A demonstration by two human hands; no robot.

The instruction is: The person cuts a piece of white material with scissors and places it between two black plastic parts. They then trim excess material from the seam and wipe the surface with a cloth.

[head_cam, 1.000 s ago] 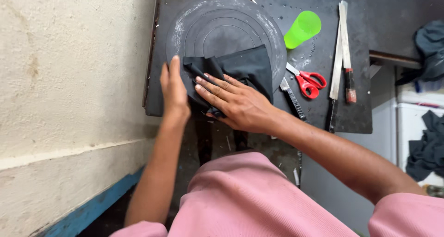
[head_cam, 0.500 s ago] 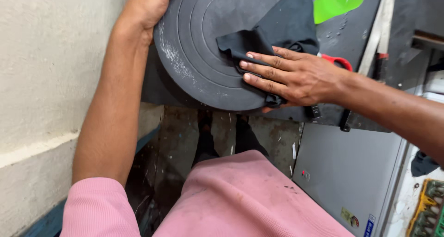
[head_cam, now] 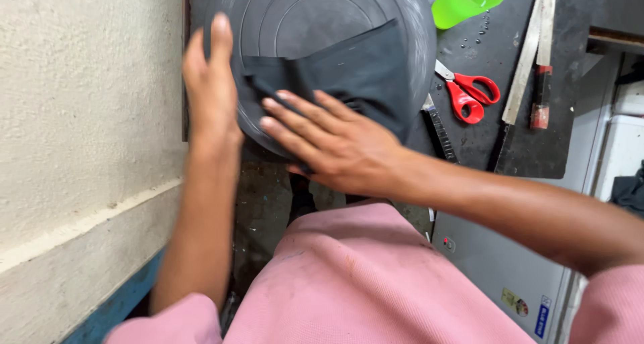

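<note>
1. Right hand [head_cam: 335, 142] lies flat, fingers spread, pressing black cloth [head_cam: 355, 72] onto round dark disc [head_cam: 322, 22].
2. Left hand [head_cam: 211, 82] open, cupping the disc's left rim.
3. Cloth lies far-right of the right hand.
4. Red scissors [head_cam: 469, 92] right.

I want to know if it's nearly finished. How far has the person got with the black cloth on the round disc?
Done: the black cloth already lies on the round grey disc. In hand: the right hand presses flat on the cloth near the disc's edge, and the left hand steadies the rim. Left: the cloth looks folded and covers only part of the disc. The red scissors lie untouched beside it.
</note>
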